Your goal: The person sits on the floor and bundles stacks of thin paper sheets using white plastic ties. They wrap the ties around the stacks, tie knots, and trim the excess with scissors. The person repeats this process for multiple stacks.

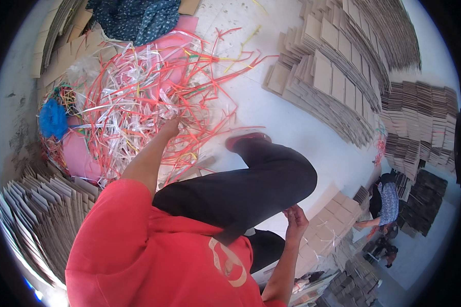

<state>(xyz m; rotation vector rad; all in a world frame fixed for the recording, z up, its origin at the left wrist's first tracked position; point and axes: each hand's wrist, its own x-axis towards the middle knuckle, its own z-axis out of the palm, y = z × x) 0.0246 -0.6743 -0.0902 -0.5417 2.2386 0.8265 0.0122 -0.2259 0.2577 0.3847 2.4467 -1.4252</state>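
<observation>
My left arm reaches out to a big tangled heap of plastic strapping [123, 97], mostly red and white with some yellow and green. At the heap's near right side, my left hand [171, 126] touches the strips; its fingers are too small and mixed in with them to make out. Beside my black trouser leg [230, 197], close under the thigh, my right hand [295, 223] has its fingers curled and pressed together. Whatever it may pinch is too small to name. A red shoe [248, 138] shows beyond my bent knee.
Flat cardboard stacks [333, 77] stand at the far right, with more cardboard [420, 123] behind. Upright cardboard sheets [46, 220] crowd the near left. A blue net bundle [53, 119] and dark patterned cloth [138, 19] edge the heap. Another person [386, 202] bends at the right.
</observation>
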